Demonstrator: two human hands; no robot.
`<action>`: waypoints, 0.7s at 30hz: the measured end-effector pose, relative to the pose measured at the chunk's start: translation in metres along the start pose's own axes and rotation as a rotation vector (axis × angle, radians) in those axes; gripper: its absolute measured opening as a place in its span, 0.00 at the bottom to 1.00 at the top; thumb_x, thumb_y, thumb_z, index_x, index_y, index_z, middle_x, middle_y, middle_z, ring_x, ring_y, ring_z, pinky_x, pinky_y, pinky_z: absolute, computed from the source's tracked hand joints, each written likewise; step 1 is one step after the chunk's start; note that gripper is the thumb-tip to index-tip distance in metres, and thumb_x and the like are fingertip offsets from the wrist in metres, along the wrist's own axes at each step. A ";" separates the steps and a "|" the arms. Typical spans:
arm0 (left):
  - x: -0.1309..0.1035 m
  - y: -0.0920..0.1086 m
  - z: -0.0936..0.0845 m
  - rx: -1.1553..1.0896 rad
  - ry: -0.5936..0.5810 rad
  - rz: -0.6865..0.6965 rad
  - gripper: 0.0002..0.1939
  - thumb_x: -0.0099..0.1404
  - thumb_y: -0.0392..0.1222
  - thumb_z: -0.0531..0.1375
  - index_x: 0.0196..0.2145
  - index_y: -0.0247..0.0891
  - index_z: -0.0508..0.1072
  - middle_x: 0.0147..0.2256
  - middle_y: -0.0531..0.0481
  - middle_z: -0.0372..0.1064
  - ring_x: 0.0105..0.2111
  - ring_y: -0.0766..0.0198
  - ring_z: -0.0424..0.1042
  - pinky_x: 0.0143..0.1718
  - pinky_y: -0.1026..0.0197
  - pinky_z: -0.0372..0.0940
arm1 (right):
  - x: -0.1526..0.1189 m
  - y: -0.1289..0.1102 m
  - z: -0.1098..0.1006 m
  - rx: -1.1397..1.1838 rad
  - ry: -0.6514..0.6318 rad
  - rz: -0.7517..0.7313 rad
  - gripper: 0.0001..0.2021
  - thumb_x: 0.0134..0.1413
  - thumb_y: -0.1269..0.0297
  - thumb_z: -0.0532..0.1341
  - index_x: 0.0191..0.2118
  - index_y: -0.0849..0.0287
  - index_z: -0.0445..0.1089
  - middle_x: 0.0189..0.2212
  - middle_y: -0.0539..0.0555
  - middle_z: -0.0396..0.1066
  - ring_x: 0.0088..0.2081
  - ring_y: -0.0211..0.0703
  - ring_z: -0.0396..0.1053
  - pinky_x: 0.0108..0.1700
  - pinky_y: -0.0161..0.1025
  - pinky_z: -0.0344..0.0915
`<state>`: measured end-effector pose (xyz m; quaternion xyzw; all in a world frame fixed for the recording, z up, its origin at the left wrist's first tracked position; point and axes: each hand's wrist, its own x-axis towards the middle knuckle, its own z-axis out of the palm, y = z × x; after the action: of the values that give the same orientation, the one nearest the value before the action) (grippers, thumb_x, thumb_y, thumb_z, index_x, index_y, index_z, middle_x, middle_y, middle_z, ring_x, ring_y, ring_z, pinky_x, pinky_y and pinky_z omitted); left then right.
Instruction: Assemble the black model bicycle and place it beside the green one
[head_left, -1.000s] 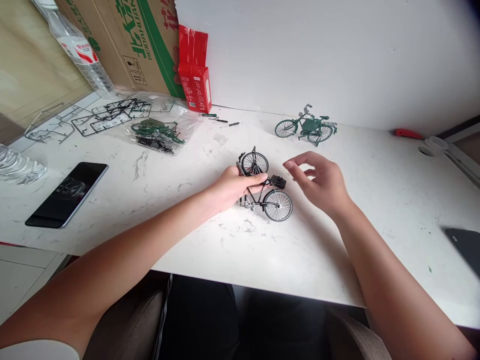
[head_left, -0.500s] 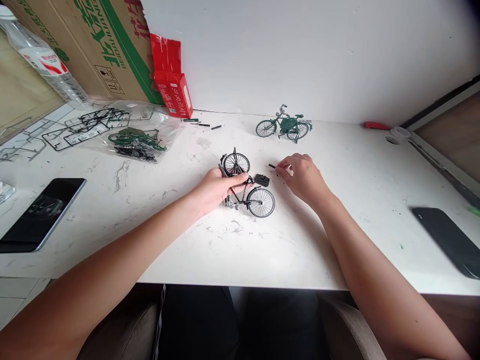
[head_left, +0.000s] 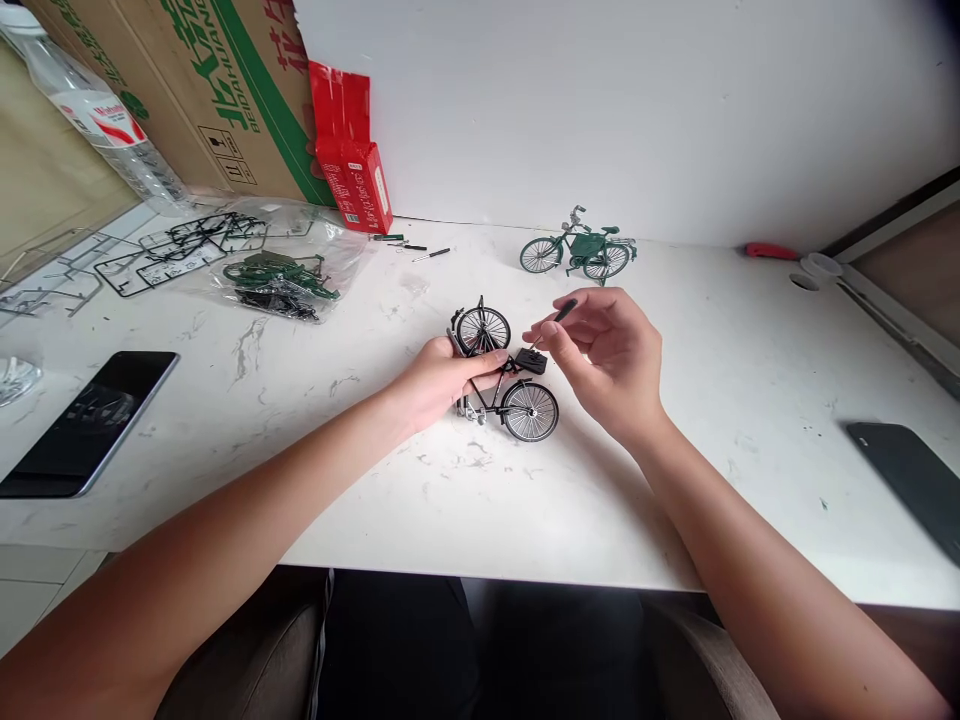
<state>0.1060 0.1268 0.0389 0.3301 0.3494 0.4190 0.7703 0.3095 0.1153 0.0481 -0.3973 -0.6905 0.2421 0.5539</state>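
Observation:
A black model bicycle point(head_left: 491, 395) lies on its side on the table, its frame gripped between the thumb and fingers of my left hand point(head_left: 442, 380). Beside its middle sits a small black bag-shaped part point(head_left: 531, 361); whether it is joined to the frame I cannot tell. My right hand point(head_left: 611, 345) pinches a small screwdriver point(head_left: 564, 311) with a black handle. Its thin shaft slants down to the left, the tip at or just above the black part. Contact there is too small to make out.
A finished-looking green model bicycle point(head_left: 581, 250) stands behind. At left are part frames point(head_left: 127, 275), a clear bag of green parts point(head_left: 285, 275) and a phone point(head_left: 90, 425). Small tools point(head_left: 431, 254) lie near a red box point(head_left: 361, 190). Another dark phone-like object point(head_left: 904, 475) is at right.
My right hand has turned palm inward and moved slightly left, tilting the screwdriver from nearly flat to slanting, its tip down by the black part. My left hand keeps its hold.

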 end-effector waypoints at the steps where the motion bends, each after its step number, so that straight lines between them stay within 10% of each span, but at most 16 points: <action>1: 0.000 0.000 0.000 0.001 0.000 0.003 0.05 0.67 0.31 0.72 0.40 0.28 0.83 0.46 0.37 0.84 0.48 0.54 0.85 0.66 0.44 0.72 | -0.001 -0.002 0.001 0.019 -0.004 0.008 0.16 0.68 0.47 0.70 0.50 0.49 0.69 0.39 0.51 0.76 0.41 0.47 0.86 0.43 0.44 0.86; 21: -0.001 -0.002 -0.001 0.024 -0.004 0.030 0.07 0.67 0.34 0.74 0.42 0.29 0.85 0.49 0.38 0.85 0.48 0.57 0.84 0.65 0.46 0.74 | -0.011 0.005 0.004 -0.015 -0.124 0.064 0.14 0.72 0.50 0.68 0.51 0.50 0.67 0.40 0.54 0.86 0.41 0.50 0.87 0.47 0.49 0.85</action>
<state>0.1052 0.1259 0.0371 0.3453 0.3479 0.4256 0.7607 0.3082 0.1094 0.0368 -0.4076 -0.7122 0.2787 0.4990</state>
